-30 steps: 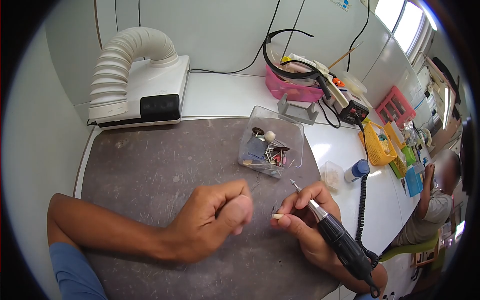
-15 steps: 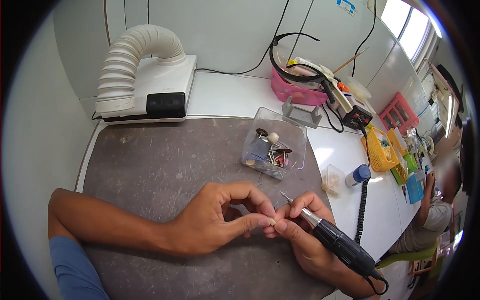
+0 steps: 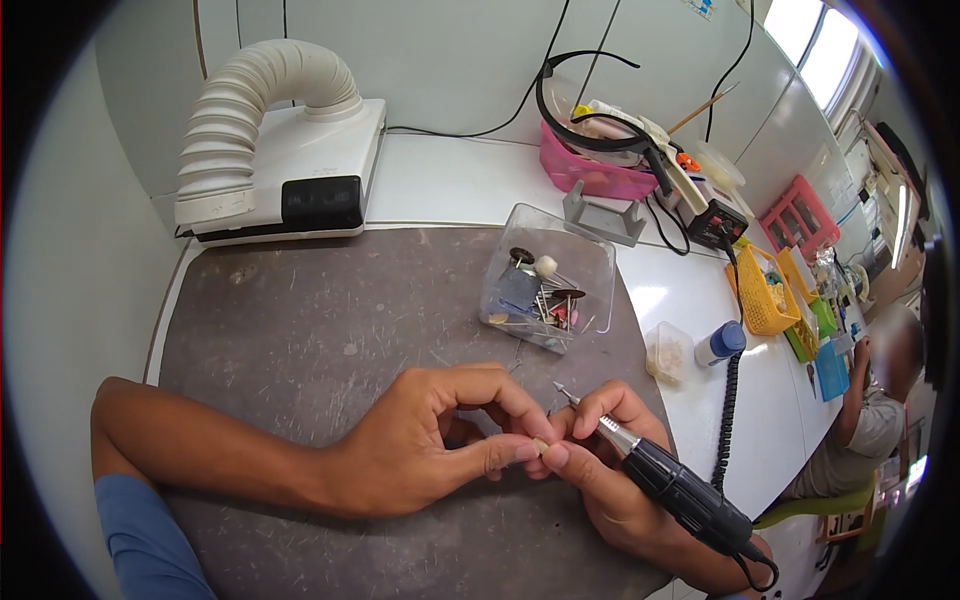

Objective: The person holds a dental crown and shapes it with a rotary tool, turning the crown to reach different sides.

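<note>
Between the thumb and index finger of my left hand (image 3: 450, 435) is a small cream-coloured piece (image 3: 541, 446), tooth-like in look and mostly hidden by fingertips. My right hand (image 3: 620, 470) is closed around a black and silver rotary handpiece (image 3: 680, 492). Its thin bur tip points up and left, clear of the piece. The right thumb and fingertips also meet the piece, so both hands touch there. Just beyond my hands, a clear plastic box (image 3: 548, 280) holds several mounted burs, discs and polishing tips.
A white dust extractor (image 3: 300, 175) with a ribbed hose stands at the back left. Right of the mat (image 3: 300, 320) are a small clear tub (image 3: 668, 353), a blue-capped bottle (image 3: 720, 344) and a coiled cord (image 3: 728, 420). Behind are a pink basket (image 3: 598, 172) and goggles. Another person (image 3: 860, 430) sits far right.
The cream piece has turned slightly between my fingertips and shows a little more. My hands stay nearly in place, while the camera view has shifted a little.
</note>
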### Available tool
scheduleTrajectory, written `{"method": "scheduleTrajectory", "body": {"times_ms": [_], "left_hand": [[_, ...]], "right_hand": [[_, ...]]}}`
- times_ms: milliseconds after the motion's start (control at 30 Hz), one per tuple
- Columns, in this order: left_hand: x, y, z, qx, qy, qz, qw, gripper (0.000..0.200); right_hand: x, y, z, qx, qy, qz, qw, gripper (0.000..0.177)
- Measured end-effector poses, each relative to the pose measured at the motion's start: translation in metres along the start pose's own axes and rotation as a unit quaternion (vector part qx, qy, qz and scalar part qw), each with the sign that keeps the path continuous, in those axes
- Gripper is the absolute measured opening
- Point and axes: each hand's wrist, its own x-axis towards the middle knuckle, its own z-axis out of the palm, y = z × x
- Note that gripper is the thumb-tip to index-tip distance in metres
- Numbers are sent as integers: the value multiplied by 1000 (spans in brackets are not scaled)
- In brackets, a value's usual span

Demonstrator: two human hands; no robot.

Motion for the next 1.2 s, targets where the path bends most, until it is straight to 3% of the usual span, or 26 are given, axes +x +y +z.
{"method": "scheduleTrajectory", "body": {"times_ms": [200,300,367,500,600,700,767,900,967,1200], "left_hand": [[4,-2,-1,-133,-4,-53,990,13],[7,-3,-4,-164,4,-73,984,14],[8,-3,-6,-182,-1,-80,980,15],[9,-4,-9,-211,-12,-90,973,16],[8,-7,-8,-201,-22,-75,976,16],[9,-8,-8,-199,-21,-67,978,17],[8,-9,-8,-206,-23,-66,976,17],[9,-5,-7,-211,-23,-76,974,18],[8,-5,-7,-208,-22,-79,975,18],[8,-6,-8,-219,-27,-83,972,15]], "right_hand": [[-3,-2,-2,-46,22,-23,998,13],[-3,-4,-6,-120,20,-98,988,16],[-1,-5,-12,-259,8,-223,940,24],[-3,-4,-17,-260,32,-221,940,29],[-1,-1,-20,-187,23,-220,957,29],[0,-6,-18,-238,52,-252,936,29],[-2,-19,-15,-420,35,-263,868,22],[-3,-6,-11,-320,54,-292,900,18],[-2,-5,-13,-350,1,-347,870,24],[5,0,-11,-358,-13,-382,852,32]]}}
